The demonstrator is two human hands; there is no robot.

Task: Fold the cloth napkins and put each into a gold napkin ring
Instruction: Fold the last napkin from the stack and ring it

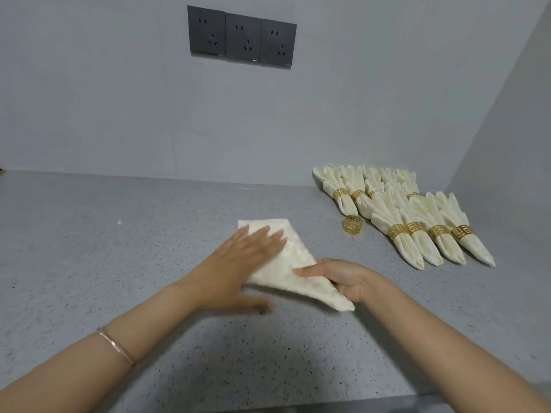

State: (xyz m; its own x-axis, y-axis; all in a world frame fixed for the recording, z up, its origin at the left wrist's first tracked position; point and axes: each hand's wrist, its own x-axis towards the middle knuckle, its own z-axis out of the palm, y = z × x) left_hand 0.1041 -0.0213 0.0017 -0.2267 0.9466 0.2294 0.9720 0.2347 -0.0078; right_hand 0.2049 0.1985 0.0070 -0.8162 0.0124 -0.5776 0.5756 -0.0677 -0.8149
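Note:
A cream cloth napkin [298, 257] lies folded into a triangle on the grey speckled counter [119, 234]. My left hand [238, 263] rests flat on its left part, fingers straight and spread. My right hand [343, 278] grips the napkin's right edge near the lower corner, thumb on top and fingers curled beneath. A loose gold napkin ring [353, 224] stands on the counter to the right of the napkin, apart from it.
Several folded napkins in gold rings [417, 231] lie in two rows at the back right, near the corner of the walls. Three dark wall sockets [241, 37] sit on the back wall. The counter's front edge [268, 403] runs below my forearms.

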